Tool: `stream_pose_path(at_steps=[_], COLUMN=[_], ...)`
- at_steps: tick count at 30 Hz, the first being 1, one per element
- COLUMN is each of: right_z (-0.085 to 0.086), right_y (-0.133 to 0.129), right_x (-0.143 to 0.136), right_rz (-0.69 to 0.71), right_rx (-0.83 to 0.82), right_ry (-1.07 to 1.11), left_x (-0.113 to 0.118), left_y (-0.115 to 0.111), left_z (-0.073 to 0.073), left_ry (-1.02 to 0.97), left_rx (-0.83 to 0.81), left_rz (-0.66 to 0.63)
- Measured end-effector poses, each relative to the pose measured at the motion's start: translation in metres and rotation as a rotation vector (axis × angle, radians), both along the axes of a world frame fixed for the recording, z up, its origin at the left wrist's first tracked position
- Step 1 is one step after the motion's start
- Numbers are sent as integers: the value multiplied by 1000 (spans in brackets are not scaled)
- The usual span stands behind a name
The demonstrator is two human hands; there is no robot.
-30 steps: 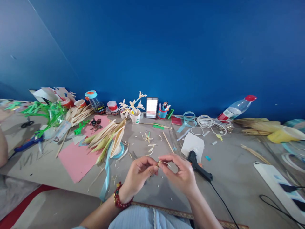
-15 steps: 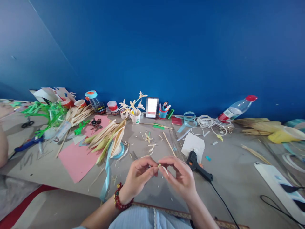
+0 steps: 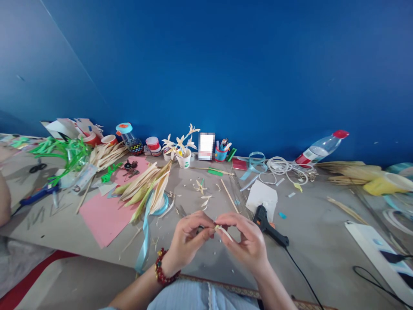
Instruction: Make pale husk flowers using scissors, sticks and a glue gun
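Close over the front of the table, my left hand point(image 3: 191, 239) and my right hand point(image 3: 245, 241) meet fingertip to fingertip. Between them they pinch a small pale corn husk strip point(image 3: 225, 233), curved, with a yellowish-green end at the fingertips. A red bead bracelet circles my left wrist. Beyond the fingers lie a loose husk flower point(image 3: 200, 186) and a few cut petals point(image 3: 205, 201). A black glue gun point(image 3: 269, 227) lies to the right of my right hand, its nozzle on a white card point(image 3: 263, 197).
Corn husks point(image 3: 145, 185), pink paper point(image 3: 105, 217) and a blue ribbon roll point(image 3: 158, 203) lie left. A white cup point(image 3: 183, 161) holds husk flowers at the back. On the right are a tilted plastic bottle point(image 3: 319, 150) and a power strip point(image 3: 376, 254). Another person's arm point(image 3: 4, 200) shows far left.
Both hands stay in almost the same place. The husk strip between the fingertips has shifted slightly, lying a little lower and further right.
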State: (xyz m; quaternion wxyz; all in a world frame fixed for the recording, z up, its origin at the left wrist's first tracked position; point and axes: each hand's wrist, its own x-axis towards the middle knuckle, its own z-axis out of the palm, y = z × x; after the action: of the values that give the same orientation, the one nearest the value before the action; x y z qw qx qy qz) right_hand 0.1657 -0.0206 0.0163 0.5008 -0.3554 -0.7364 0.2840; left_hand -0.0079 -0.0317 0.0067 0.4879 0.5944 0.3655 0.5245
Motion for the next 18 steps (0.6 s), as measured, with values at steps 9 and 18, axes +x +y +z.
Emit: stream_pose_path(at_steps=[9, 18], right_z=[-1, -4], right_y=[1, -2], right_x=[0, 1], right_rz=[57, 85], right_rx=[138, 165], right_ry=[15, 43], left_x=[-2, 1], left_y=[1, 7], left_z=[-2, -6], left_ry=[77, 18], left_rx=[249, 475], left_rz=[0, 2])
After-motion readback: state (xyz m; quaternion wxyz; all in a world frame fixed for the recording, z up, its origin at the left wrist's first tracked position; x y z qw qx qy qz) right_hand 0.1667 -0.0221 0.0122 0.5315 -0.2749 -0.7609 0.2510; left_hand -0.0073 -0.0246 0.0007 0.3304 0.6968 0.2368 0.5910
